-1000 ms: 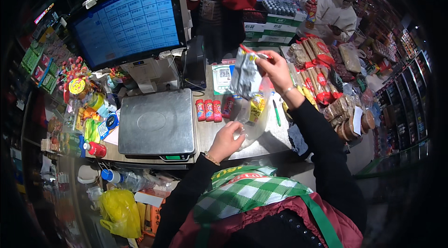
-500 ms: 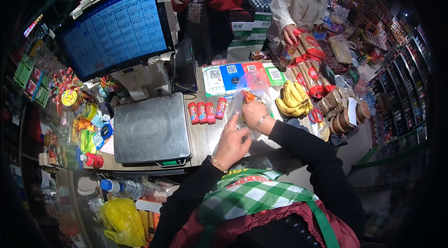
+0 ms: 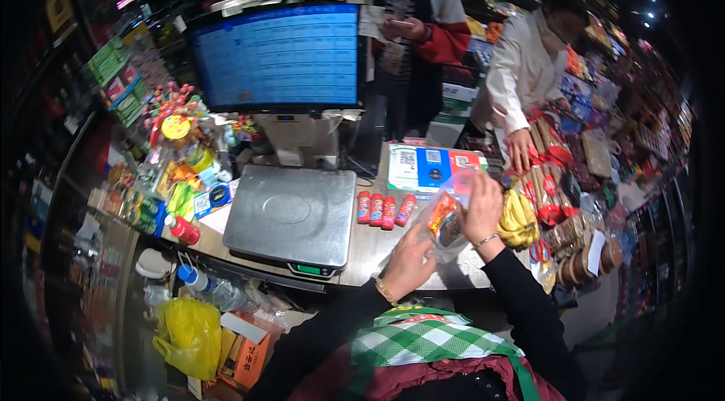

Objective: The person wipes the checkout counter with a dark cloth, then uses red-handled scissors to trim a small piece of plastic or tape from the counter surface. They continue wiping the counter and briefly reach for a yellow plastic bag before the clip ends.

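Note:
On the counter in front of me lies a clear plastic bag (image 3: 451,255), with an orange and dark snack packet (image 3: 445,217) inside it. My left hand (image 3: 408,263) grips the bag's lower left side, fingers bent. My right hand (image 3: 482,210) is closed at the bag's upper right edge, fingertips pointing away from me; the thumb is partly hidden. Several small red bottles (image 3: 388,212) stand in a row left of the bag. Just right of my right hand rests a bunch of bananas (image 3: 518,221).
A metal weighing scale (image 3: 290,214) sits on the left, below a monitor (image 3: 279,59). Payment code cards (image 3: 434,167) lie beyond the bag. Red-wrapped packs (image 3: 545,188) and red scissors (image 3: 539,251) are at right. A person in white (image 3: 521,72) reaches toward the packs; another holds a phone (image 3: 401,23).
My right hand has come up from inside the bag to its right edge, and the packet now shows more clearly. The view has swung left. The person in white has lowered a hand.

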